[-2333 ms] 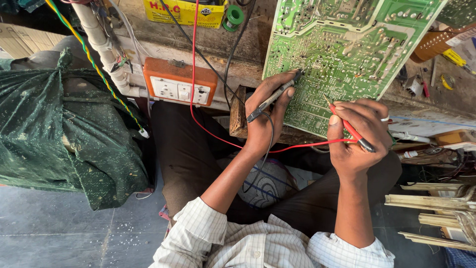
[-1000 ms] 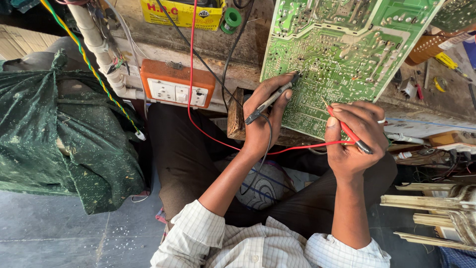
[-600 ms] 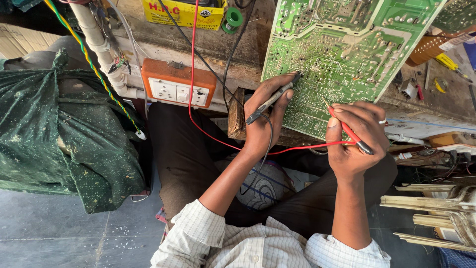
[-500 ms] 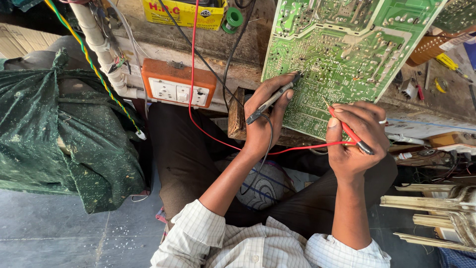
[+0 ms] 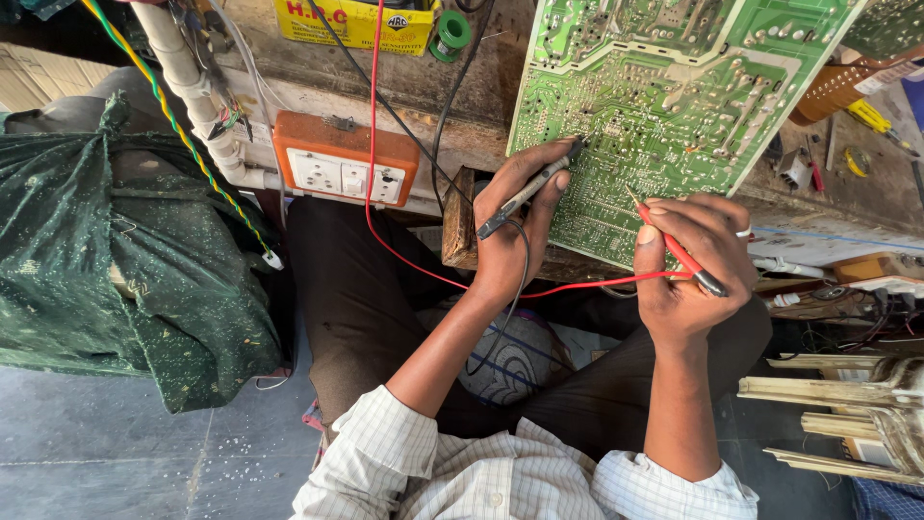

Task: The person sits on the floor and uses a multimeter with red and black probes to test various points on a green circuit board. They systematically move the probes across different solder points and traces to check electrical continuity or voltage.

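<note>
Against the bench edge, a green circuit board (image 5: 664, 106) is leaned, solder side out. A black probe (image 5: 527, 190) is pinched in the closed left hand (image 5: 515, 226), its tip set on the board. A red probe (image 5: 674, 246) is gripped in the closed right hand (image 5: 688, 270), tip touching the board lower down. An orange socket box (image 5: 345, 169) is fixed just left.

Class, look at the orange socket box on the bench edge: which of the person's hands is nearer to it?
Left. The left hand, holding the black probe, is just right of the orange socket box. The right hand, holding the red probe, is farther right.
</note>
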